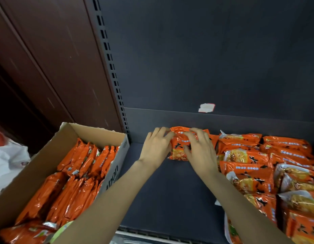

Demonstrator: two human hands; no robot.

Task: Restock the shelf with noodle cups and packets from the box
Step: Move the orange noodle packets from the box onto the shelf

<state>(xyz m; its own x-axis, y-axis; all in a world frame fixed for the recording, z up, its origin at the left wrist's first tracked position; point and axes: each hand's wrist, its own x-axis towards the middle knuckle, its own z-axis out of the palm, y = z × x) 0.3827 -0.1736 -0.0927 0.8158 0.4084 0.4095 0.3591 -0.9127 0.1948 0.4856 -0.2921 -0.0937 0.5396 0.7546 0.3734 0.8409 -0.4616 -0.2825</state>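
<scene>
A: Nearest to us, on our left, we see the cardboard box [68, 132] packed with orange noodle packets [79, 182] standing on edge in rows, its right wall just beside the shelf [163, 191]

B: And on the right of that dark shelf we see the stacked packets [258, 166], lying flat and overlapping in rows from the front edge to the back

A: Further in, between box and stacks, we have both forearms reaching over the bare shelf to one single packet [179, 152] lying flat near the back wall, close beside the stacks

B: Our left hand [157, 147] holds its left end, fingers curled over the top corner. Our right hand [200, 148] rests on top of it with fingers spread and bent, thumb down on the front face

A: Beyond it we see the dark back panel [205, 59] with a torn white sticker [206, 107], and the slotted upright [114, 73] at its left
</scene>
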